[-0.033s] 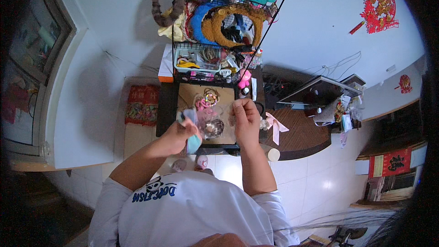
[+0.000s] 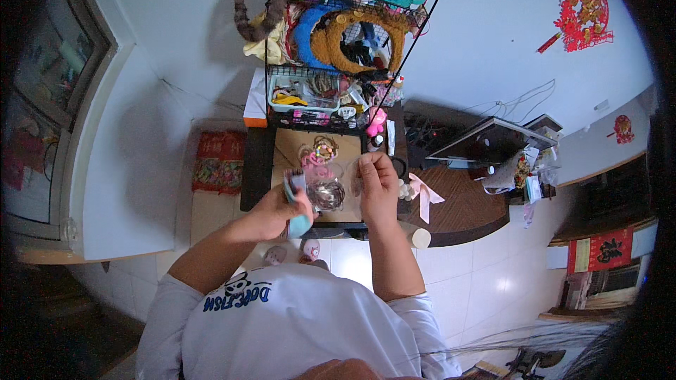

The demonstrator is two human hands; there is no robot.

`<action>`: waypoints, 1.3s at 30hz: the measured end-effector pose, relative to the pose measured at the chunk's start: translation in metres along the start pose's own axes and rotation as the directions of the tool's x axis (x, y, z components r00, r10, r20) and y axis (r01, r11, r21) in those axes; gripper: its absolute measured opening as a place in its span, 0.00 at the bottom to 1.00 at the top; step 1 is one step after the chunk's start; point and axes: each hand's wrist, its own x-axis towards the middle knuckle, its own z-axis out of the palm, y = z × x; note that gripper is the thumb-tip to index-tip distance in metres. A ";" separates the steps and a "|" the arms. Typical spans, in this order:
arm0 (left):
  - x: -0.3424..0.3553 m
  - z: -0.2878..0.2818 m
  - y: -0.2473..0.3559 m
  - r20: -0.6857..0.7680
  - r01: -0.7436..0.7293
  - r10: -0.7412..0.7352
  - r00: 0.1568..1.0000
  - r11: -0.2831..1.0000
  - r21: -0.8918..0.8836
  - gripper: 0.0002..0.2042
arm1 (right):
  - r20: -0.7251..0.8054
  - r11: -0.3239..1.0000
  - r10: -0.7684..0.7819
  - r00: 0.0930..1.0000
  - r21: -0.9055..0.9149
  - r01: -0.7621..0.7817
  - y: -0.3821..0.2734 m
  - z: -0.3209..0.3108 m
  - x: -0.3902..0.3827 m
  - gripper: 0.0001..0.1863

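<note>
Grey-and-teal piece (image 2: 298, 225) in the left hand (image 2: 273, 212) has turned slightly and shows sharper than in the earlier frame. Clear bundle (image 2: 328, 195) with dark coils has shifted a touch too and looks rounder. Right hand (image 2: 380, 186) practically unchanged.

Landmark: tan-bottomed drawer (image 2: 285, 144).

Left hand: over the drawer's near-left part, fingers closed round the grey-and-teal piece, thumb on the side toward the bundle. Piece stands on edge, reaching past the drawer's near edge. Exact kind: can't tell.

Right hand: at the drawer's right edge, thumb and index pinched together, no visible gap, on a thin clear film (image 2: 354, 177). Film's full outline too faint to read.

Bundle: over the drawer's near half, between the hands, just beside the left fingertips. Can't tell if it rests on the bottom or hangs.

Inside the drawer, far half: beaded bracelet (image 2: 325, 148), pink bands (image 2: 317, 167) just nearer, touching or overlapping.

Beyond drawer: pale basket (image 2: 303, 107) of small items, brown fuzzy headband (image 2: 400, 42) above. Right of drawer: dark bottle (image 2: 377, 142), black ring (image 2: 400, 166), pink ribbon (image 2: 425, 197).
</note>
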 end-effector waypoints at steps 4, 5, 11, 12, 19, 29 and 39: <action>-0.002 0.035 0.027 -0.262 0.172 -0.147 0.954 0.982 0.077 0.04 | -0.111 0.980 0.122 0.986 0.173 -0.102 0.011 0.005 -0.001 0.07; -0.003 0.031 0.029 -0.279 0.170 -0.145 0.949 0.983 0.067 0.03 | -0.095 0.963 0.186 0.978 0.217 -0.162 0.008 0.003 -0.004 0.07; -0.008 0.017 0.034 -0.309 0.029 -0.027 0.951 1.000 0.003 0.03 | -0.109 0.954 0.102 0.989 0.291 -0.067 0.013 -0.003 -0.005 0.07; -0.008 0.018 0.035 -0.313 0.041 -0.055 0.948 0.998 -0.053 0.03 | -0.101 0.955 0.104 0.989 0.286 -0.072 0.015 -0.005 -0.005 0.06; -0.009 0.010 0.037 -0.376 0.005 0.034 0.926 0.995 0.102 0.03 | -0.212 0.968 -0.221 0.952 -0.164 0.188 0.007 -0.013 -0.013 0.03; -0.011 0.008 0.040 -0.339 0.121 0.010 0.941 0.924 0.364 0.06 | 0.456 0.371 -0.083 0.886 -0.811 0.453 -0.013 0.001 -0.023 0.13; -0.013 0.011 0.045 -0.403 0.127 0.019 0.915 0.934 0.334 0.11 | 0.476 0.863 0.125 0.871 -0.485 0.141 -0.003 -0.010 -0.027 0.13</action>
